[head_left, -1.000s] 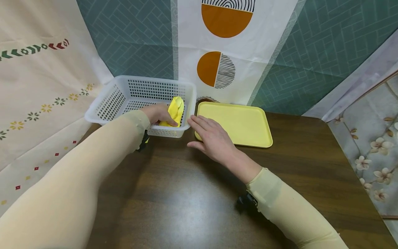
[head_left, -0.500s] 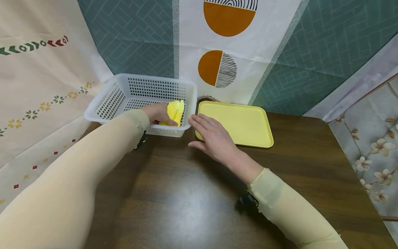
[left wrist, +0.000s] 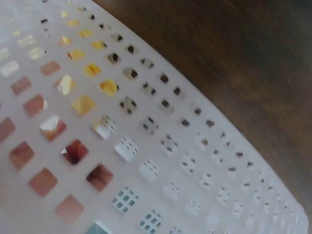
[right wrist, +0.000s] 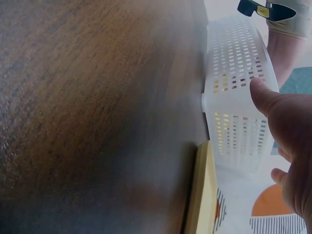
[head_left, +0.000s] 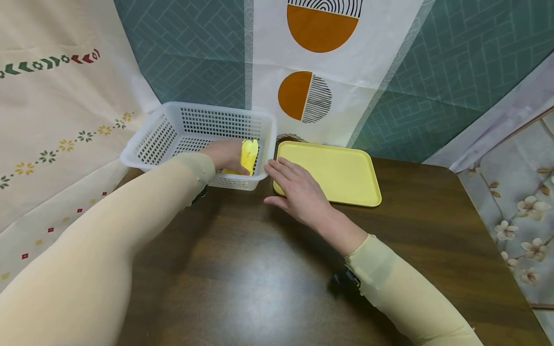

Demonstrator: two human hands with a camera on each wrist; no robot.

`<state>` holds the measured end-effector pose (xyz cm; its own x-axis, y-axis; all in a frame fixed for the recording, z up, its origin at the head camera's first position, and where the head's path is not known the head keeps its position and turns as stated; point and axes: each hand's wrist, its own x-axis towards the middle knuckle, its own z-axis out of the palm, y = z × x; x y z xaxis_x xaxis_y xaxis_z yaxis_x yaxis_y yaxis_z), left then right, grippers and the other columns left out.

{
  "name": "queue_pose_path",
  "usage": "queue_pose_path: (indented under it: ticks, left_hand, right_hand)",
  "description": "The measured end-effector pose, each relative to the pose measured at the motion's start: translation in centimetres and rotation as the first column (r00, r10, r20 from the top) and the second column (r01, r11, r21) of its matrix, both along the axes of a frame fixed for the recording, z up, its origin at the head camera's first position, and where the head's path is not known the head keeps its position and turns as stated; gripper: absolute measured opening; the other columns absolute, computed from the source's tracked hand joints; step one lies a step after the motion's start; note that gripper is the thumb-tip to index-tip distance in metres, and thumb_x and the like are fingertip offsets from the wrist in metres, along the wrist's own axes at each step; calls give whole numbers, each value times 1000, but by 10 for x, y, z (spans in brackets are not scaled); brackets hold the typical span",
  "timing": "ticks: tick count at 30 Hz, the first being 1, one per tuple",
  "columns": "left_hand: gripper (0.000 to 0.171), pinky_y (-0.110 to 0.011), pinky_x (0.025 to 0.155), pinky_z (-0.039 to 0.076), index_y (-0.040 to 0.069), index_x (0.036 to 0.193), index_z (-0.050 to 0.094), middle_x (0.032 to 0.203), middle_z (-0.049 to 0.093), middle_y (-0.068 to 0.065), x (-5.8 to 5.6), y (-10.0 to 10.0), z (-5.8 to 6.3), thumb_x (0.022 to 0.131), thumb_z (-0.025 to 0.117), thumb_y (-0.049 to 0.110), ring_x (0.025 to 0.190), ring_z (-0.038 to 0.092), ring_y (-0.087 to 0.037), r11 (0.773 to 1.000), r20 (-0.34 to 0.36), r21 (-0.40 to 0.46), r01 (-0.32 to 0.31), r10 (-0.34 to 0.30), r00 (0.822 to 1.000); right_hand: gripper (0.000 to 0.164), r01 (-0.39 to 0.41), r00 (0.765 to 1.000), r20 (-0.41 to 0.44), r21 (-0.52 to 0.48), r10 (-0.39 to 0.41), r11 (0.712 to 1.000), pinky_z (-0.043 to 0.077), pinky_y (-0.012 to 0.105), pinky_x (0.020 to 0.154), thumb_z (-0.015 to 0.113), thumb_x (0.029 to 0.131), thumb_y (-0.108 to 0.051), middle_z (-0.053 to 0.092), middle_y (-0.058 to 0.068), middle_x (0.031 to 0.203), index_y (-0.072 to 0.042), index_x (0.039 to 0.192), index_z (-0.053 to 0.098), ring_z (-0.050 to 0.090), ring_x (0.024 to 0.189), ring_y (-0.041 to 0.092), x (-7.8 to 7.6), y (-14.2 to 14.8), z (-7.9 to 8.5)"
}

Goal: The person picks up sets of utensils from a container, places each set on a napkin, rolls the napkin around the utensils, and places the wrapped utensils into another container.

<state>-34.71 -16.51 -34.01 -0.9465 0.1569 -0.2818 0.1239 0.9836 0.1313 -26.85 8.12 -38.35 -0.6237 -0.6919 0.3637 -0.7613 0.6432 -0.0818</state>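
My left hand (head_left: 227,154) reaches over the front rim into the white plastic basket (head_left: 207,180). It holds a soft, folded yellow item (head_left: 249,156) at the basket's right end, the thumb in front and most fingers hidden. In the left wrist view, bits of the yellow item (left wrist: 84,105) and the hand show through the holes of the basket wall (left wrist: 161,141). My right hand (head_left: 300,194) has its fingers extended, the tips at the basket's front right corner. The right wrist view shows this hand (right wrist: 292,141) beside the basket wall (right wrist: 239,100).
A yellow tray (head_left: 346,175) lies right of the basket, partly behind my right hand. Both stand on a dark wooden table (head_left: 242,269). Patterned cloths hang behind and on both sides. A black wrist device (head_left: 345,282) sits under the right sleeve.
The yellow item's upper end has sunk and changed shape, and less of it shows beside my left hand. That hand has shifted slightly right; my right hand stays in place at the corner.
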Motion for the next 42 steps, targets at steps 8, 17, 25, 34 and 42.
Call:
queue_pose_path:
  ticks: [8, 17, 25, 34, 42]
  left_hand:
    - [34, -43, 90, 53, 0, 111, 77, 101, 72, -10, -12, -3, -6, 103, 78, 33, 90, 60, -24, 988, 70, 8, 153, -153, 986]
    - [41, -46, 103, 48, 1, 131, 66, 131, 66, -17, -21, -13, -11, 102, 80, 26, 111, 57, -31, 981, 142, 70, 181, -189, 972]
    - [41, -43, 97, 48, 3, 128, 65, 121, 66, -14, -24, -10, -16, 103, 77, 33, 107, 57, -29, 986, 151, 60, 159, -166, 975]
    - [46, -48, 105, 51, -4, 135, 71, 131, 71, -18, -28, -10, -7, 105, 75, 31, 111, 62, -30, 982, 157, 51, 180, -186, 970]
    - [24, -43, 92, 54, 0, 119, 75, 121, 71, -16, -23, -12, 1, 105, 73, 19, 99, 63, -27, 974, 46, 93, 204, -209, 977]
  right_hand:
    - [83, -11, 1000, -6, -4, 11, 1000, 30, 48, 130, 83, 99, -45, 50, 12, 169, -6, 165, 51, 39, 160, 33, 0, -2, -1]
    - [84, 3, 1000, 5, -3, -3, 1000, 30, 48, 130, 83, 99, -47, 49, 11, 169, -6, 165, 51, 40, 159, 33, -3, -2, -1]
    - [81, 2, 1000, 12, -1, -2, 1000, 31, 49, 129, 83, 100, -44, 50, 12, 169, -6, 164, 51, 41, 159, 34, -6, -2, -2]
    - [81, 4, 1000, 23, 5, -4, 1000, 29, 48, 130, 82, 101, -44, 48, 12, 170, -6, 165, 50, 40, 159, 34, -10, -3, -2]
    - [83, 7, 999, 31, 22, -8, 1000, 30, 48, 130, 81, 101, -46, 47, 12, 171, -7, 166, 49, 39, 160, 33, -14, 0, -2]
